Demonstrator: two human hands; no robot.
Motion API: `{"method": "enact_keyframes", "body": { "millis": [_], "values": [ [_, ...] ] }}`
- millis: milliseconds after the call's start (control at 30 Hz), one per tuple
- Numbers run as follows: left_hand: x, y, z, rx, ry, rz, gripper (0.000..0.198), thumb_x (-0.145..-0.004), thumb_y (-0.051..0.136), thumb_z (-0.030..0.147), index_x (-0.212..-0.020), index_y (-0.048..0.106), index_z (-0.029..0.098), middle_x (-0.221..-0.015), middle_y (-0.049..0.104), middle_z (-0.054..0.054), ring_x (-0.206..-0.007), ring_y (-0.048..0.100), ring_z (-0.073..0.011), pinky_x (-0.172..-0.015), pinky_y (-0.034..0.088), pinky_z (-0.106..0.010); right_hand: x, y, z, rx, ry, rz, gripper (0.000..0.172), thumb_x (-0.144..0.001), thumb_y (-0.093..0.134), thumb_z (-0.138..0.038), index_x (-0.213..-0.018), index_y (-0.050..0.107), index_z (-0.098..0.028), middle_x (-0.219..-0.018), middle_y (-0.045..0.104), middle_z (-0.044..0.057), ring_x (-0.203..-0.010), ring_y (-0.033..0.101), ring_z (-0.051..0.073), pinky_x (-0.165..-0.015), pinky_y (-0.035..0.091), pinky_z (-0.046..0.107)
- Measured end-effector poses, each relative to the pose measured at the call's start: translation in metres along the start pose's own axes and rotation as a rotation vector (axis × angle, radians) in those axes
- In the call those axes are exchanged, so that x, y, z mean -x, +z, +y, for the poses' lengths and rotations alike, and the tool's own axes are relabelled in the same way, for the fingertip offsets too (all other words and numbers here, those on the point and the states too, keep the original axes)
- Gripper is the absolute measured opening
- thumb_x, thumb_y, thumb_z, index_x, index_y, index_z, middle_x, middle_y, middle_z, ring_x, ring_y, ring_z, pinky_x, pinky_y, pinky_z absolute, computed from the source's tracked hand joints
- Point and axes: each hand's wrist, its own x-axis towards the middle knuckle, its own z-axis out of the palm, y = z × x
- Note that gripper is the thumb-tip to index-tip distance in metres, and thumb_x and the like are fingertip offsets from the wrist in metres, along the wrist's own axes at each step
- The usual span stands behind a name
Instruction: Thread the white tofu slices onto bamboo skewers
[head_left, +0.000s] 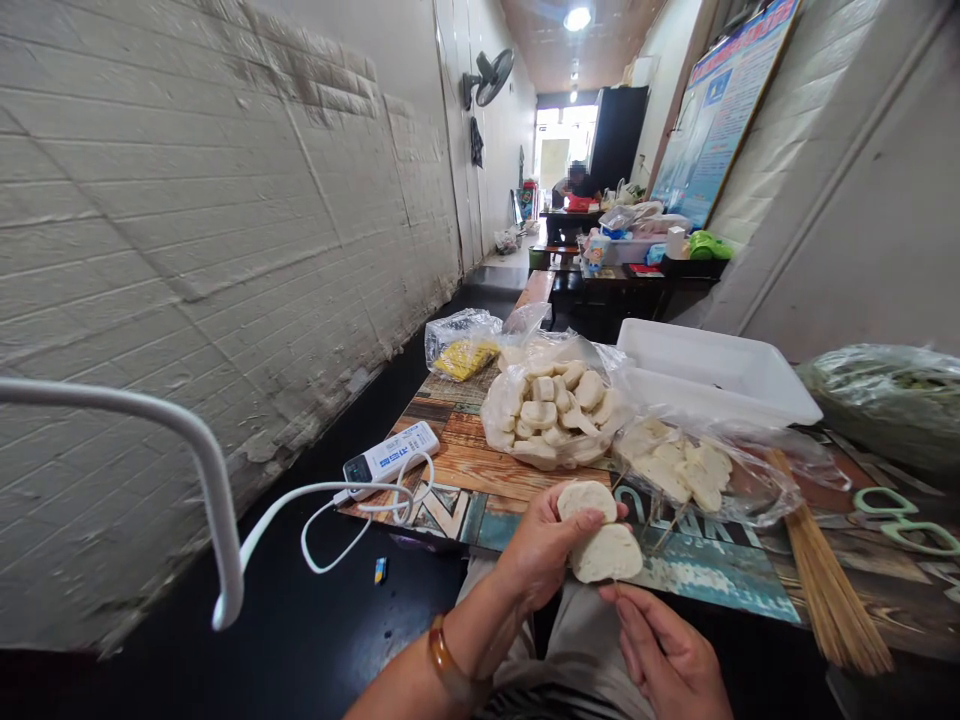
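Observation:
My left hand (pixel 546 540) is closed around two pale, spongy slices (pixel 606 553), one above the other, that look like bread or steamed bun. Below them, my right hand (pixel 660 640) pinches a thin bamboo skewer (pixel 615 584) whose upper end meets the lower slice's bottom edge. How deep it goes is hidden. A clear plastic bag (pixel 551 455) full of similar whole or cut pieces lies beyond my hands. To its right, more slices (pixel 679 465) rest on plastic, with skewer ends sticking out toward me. A bundle of bamboo skewers (pixel 832 590) lies at the right.
A white plastic tub (pixel 712 375) stands behind the slices. Green-handled scissors (pixel 911 525) and a large wrapped bundle (pixel 889 400) are at far right. A white power bank (pixel 394 455) with a cable sits at the table's left edge. A person (pixel 576 188) sits far back.

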Motion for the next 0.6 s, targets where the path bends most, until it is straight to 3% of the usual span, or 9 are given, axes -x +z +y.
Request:
{"method": "enact_keyframes", "body": {
  "millis": [333,600],
  "values": [
    [-0.003,0.004,-0.005,-0.010,0.005,0.027,0.038,-0.066,0.083,0.037,-0.089,0.068,0.011,-0.084,0.074,-0.011,-0.065,0.066,-0.0153,-0.066,0.055,-0.027,-0.014,-0.012,0.011,0.046,0.011,-0.094,0.045,-0.081,0.063,-0.057,-0.092,0.076,-0.015,-0.046,0.047,-0.005,-0.042,0.043,0.011,-0.043,0.038,0.021],
    [-0.010,0.003,-0.001,-0.088,-0.014,-0.007,0.043,-0.066,0.083,0.040,-0.094,0.069,0.011,-0.090,0.073,-0.011,-0.071,0.064,-0.0141,-0.068,0.051,-0.024,-0.017,-0.014,0.013,0.021,-0.035,-0.019,0.044,-0.078,0.066,-0.058,-0.089,0.077,-0.017,-0.044,0.046,-0.005,-0.041,0.042,0.011,-0.043,0.039,0.022]
  ]
}}
